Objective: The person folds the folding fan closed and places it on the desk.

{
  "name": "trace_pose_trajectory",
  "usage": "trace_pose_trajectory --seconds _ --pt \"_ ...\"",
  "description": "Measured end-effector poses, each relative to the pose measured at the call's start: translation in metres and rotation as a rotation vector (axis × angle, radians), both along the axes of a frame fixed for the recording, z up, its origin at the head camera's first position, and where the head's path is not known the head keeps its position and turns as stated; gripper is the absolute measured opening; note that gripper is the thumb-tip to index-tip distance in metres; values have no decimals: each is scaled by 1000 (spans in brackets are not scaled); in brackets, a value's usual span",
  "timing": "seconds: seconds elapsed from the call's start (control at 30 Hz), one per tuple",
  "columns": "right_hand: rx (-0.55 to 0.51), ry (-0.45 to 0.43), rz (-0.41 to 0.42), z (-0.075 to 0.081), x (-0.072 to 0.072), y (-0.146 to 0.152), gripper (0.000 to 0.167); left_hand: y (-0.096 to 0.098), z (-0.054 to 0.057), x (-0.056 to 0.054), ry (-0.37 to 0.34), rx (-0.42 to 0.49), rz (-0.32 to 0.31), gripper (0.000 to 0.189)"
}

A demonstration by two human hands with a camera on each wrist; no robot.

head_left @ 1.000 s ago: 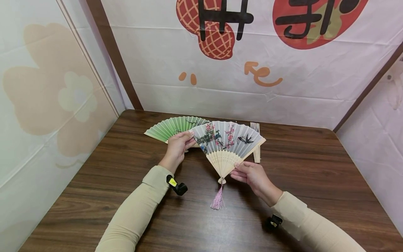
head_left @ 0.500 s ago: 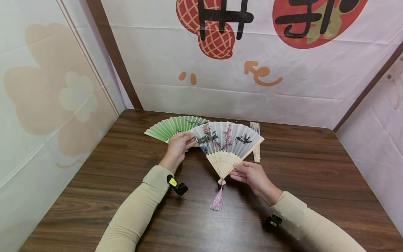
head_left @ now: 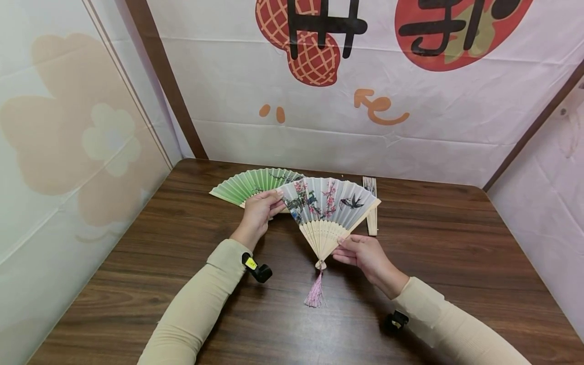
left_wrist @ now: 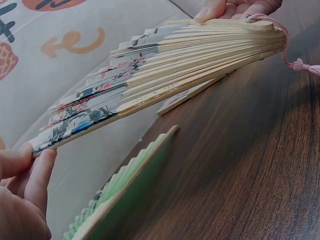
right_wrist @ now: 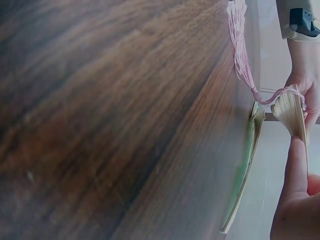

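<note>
Between my hands a grey folding fan (head_left: 330, 205) with pink blossoms and a dark swallow is spread out, raised above the table. My left hand (head_left: 257, 215) pinches the tip of its left outer rib between thumb and fingers, as the left wrist view also shows. Lower down on the right outer rib, my right hand (head_left: 367, 256) pinches the wood near the pivot. A pink tassel (head_left: 315, 293) hangs from the pivot end. Behind my left hand lies an open green folding fan (head_left: 248, 185), partly hidden by the hand and the grey fan.
A closed folding fan (head_left: 372, 223) lies at the back of the table, its middle hidden behind the grey fan's right edge. The dark wooden table (head_left: 456, 253) meets a printed cloth wall (head_left: 301, 137) at the back, with more cloth on both sides.
The grey fan's right edge and pivot have shifted very slightly down and to the left, with the tassel. Both hands keep their hold almost in place.
</note>
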State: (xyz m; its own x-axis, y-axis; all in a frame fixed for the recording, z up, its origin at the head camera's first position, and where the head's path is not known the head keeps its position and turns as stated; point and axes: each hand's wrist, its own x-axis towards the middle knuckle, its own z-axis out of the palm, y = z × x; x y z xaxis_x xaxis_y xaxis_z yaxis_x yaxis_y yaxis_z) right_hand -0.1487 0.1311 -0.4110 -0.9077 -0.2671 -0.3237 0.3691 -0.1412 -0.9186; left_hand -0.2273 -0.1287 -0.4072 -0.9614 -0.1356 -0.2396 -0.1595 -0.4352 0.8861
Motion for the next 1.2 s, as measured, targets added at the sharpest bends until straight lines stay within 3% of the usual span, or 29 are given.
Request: trace_pose_trajectory --seconds 0.63,0.93,1.2 --pt "2 -10 2 -4 -1 -4 17 2 1 -3 1 -27 -22 11" --pt "14 -13 8 -4 -2 -5 15 3 -1 -5 13 -7 -23 22" --pt "25 -12 16 -4 -1 -5 11 4 -2 -5 13 0 -27 19"
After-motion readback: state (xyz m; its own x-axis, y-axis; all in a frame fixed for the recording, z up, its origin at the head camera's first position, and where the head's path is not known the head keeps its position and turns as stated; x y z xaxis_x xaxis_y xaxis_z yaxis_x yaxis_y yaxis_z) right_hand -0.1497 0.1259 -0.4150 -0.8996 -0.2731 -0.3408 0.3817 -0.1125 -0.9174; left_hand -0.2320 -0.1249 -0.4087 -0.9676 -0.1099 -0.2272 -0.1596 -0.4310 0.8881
